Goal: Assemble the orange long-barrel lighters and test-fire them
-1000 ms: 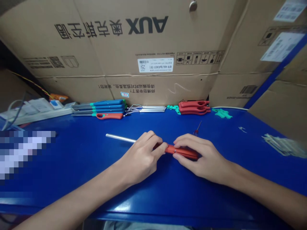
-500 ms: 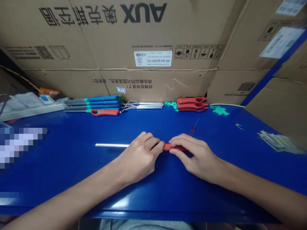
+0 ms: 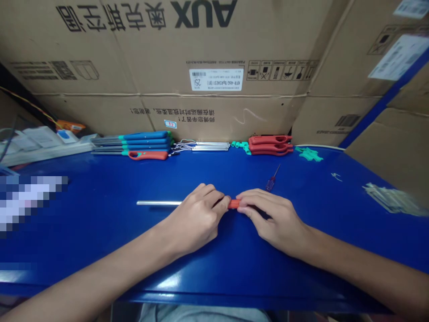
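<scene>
Both my hands rest on the blue table (image 3: 100,232) and hold one long lighter between them. My left hand (image 3: 196,219) is closed round the front of its red handle (image 3: 233,204), where the thin metal tube (image 3: 157,203) comes out and points left. My right hand (image 3: 271,217) covers and grips the back of the handle. Only a short red piece shows between my fingers.
Along the back edge lie a stack of blue-handled lighters (image 3: 144,141) with one red one (image 3: 147,155), loose metal tubes with wires (image 3: 204,146), red handle shells (image 3: 270,145) and green plastic bits (image 3: 309,154). A small screwdriver (image 3: 272,178) lies behind my right hand. Cardboard boxes (image 3: 201,67) wall the back.
The lighter turned from slanted to level, and my right hand closed further over the red handle, hiding most of it. My hands barely shifted.
</scene>
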`<state>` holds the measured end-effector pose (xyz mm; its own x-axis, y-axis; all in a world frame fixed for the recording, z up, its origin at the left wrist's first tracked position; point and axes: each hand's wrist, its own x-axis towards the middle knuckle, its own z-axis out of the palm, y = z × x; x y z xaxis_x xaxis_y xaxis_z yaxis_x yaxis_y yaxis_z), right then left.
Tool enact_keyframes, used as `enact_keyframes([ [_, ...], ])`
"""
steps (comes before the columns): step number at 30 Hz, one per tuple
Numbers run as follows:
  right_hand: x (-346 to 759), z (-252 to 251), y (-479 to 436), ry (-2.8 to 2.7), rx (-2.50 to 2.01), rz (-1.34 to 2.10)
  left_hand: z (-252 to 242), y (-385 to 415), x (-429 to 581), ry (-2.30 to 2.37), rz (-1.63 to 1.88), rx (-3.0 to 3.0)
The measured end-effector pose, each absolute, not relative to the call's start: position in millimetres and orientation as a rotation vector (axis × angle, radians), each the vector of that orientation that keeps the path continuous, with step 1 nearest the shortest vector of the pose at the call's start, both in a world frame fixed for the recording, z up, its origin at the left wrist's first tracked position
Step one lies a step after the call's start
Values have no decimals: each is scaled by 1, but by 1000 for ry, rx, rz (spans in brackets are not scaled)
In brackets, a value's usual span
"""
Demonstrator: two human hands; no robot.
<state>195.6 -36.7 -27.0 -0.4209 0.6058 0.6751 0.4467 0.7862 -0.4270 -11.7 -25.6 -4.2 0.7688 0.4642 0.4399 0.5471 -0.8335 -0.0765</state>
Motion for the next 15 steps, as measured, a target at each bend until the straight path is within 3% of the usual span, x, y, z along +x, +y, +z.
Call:
enact_keyframes([
  [15,194,-26,-38,-2043,-745,179,-5,-28,-11,-841,-606,-2790],
])
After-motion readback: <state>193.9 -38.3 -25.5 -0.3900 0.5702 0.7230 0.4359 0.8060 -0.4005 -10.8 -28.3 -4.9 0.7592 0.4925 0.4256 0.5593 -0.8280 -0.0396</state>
